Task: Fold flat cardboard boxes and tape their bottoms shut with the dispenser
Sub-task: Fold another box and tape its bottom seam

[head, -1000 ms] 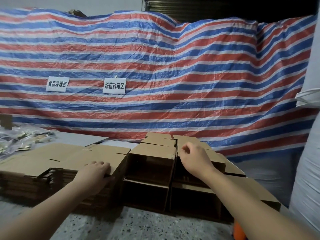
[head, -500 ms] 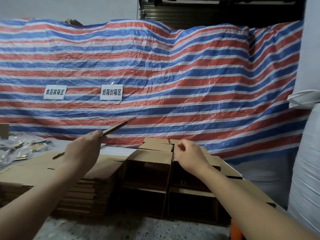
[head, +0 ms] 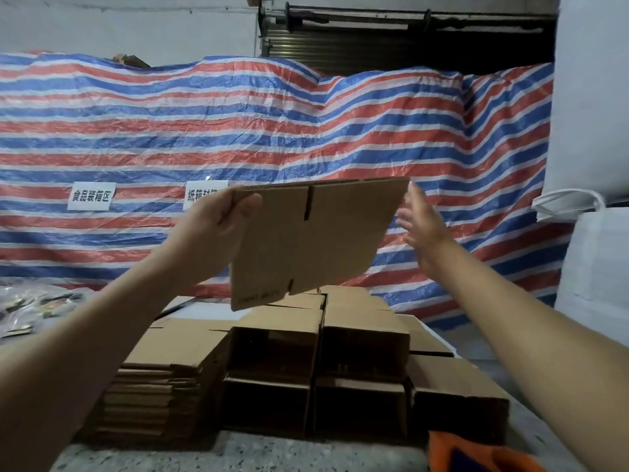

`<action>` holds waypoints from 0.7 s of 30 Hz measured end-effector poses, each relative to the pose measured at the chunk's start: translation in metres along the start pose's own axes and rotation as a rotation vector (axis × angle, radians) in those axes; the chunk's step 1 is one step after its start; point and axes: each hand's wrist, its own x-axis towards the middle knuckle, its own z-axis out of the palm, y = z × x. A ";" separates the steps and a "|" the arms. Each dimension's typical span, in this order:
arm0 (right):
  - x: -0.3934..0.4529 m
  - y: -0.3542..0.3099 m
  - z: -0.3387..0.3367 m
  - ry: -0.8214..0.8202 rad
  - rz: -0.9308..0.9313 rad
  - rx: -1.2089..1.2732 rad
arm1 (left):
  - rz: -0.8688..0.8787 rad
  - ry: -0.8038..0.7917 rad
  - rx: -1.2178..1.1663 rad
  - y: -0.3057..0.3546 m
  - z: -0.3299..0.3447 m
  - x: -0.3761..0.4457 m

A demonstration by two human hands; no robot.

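A flat brown cardboard box (head: 313, 240) is raised in the air in front of me, its face toward the camera. My left hand (head: 218, 216) grips its upper left corner, thumb on the front. At the box's right edge my right hand (head: 420, 221) is lifted with fingers spread; whether it touches the cardboard I cannot tell. Below lies a stack of flat boxes (head: 163, 369) at the left. Several folded boxes (head: 360, 338) lie stacked on their sides with open ends toward me. No tape dispenser shows.
A red, white and blue striped tarp (head: 306, 131) with two white labels hangs behind. Large white sacks (head: 602, 260) stand at the right. Clear plastic packets (head: 30, 304) lie at the far left. An orange object (head: 476, 454) sits at the bottom right on the speckled surface.
My left hand has lifted a flat box off the stack up to chest height. My right hand has left the folded boxes and risen to the box's right edge.
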 end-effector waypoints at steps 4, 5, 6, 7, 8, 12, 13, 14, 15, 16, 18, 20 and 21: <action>-0.013 0.000 -0.027 0.026 -0.070 0.007 | -0.167 -0.100 -0.336 0.003 0.011 -0.001; -0.018 0.003 -0.032 0.037 -0.076 0.014 | -0.222 -0.093 -0.403 0.001 0.015 -0.002; -0.022 0.007 -0.036 0.042 -0.071 0.026 | -0.267 -0.075 -0.451 -0.001 0.021 -0.003; -0.027 0.012 -0.039 0.046 -0.063 0.040 | -0.305 -0.052 -0.472 -0.003 0.027 -0.006; -0.032 0.017 -0.041 0.048 -0.053 0.057 | -0.342 -0.028 -0.473 -0.006 0.034 -0.009; -0.060 0.047 -0.042 0.064 0.033 0.122 | -0.496 0.060 -0.465 -0.015 0.064 -0.028; -0.069 0.057 -0.042 0.070 0.055 0.132 | -0.524 0.071 -0.457 -0.017 0.070 -0.034; -0.078 0.068 -0.043 0.068 0.076 0.148 | -0.555 0.072 -0.450 -0.017 0.077 -0.042; -0.088 0.080 -0.044 0.052 0.102 0.168 | -0.585 0.069 -0.447 -0.017 0.082 -0.051; -0.099 0.092 -0.045 0.018 0.136 0.190 | -0.604 0.066 -0.443 -0.019 0.088 -0.062; -0.118 0.114 -0.049 -0.077 0.224 0.229 | -0.623 0.044 -0.446 -0.026 0.097 -0.084; -0.134 0.134 -0.053 -0.124 0.317 0.261 | -0.665 0.003 -0.469 -0.035 0.105 -0.107; -0.141 0.142 -0.054 -0.128 0.356 0.265 | -0.690 -0.009 -0.462 -0.040 0.109 -0.117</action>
